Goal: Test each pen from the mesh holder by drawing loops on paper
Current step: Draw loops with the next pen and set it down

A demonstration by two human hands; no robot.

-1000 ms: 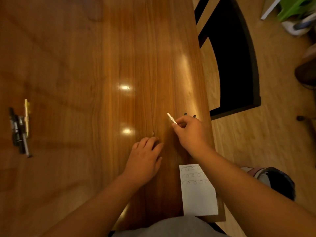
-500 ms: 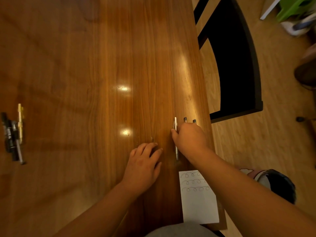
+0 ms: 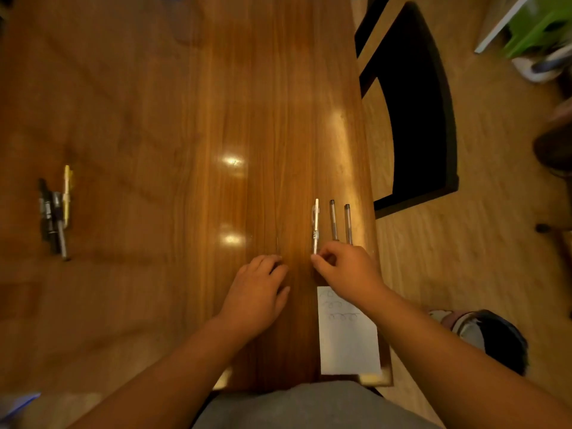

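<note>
Left hand (image 3: 257, 292): flat on the desk (image 3: 154, 119), fingers relaxed, holding nothing.

Right hand (image 3: 349, 274): at the near end of the white pen (image 3: 315, 224), fingers curled. Cannot tell whether thumb and forefinger pinch the tip or have let go.

White pen: lies on the desk, parallel to a dark pen (image 3: 333, 219) and a second dark pen (image 3: 348, 224) on its right. All three lie just beyond the paper (image 3: 348, 345), which shows three rows of loops.

Judgement: the step is laying a tested pen into the finished row. Set it straight and apart from its neighbours. Release gently so it does not roll. Keep it well away from the pen cluster (image 3: 54, 215) far left, probably awaiting test.

Mesh holder: not in view. The right wrist covers the paper's upper right corner. The loops are too faint to grade.
</note>
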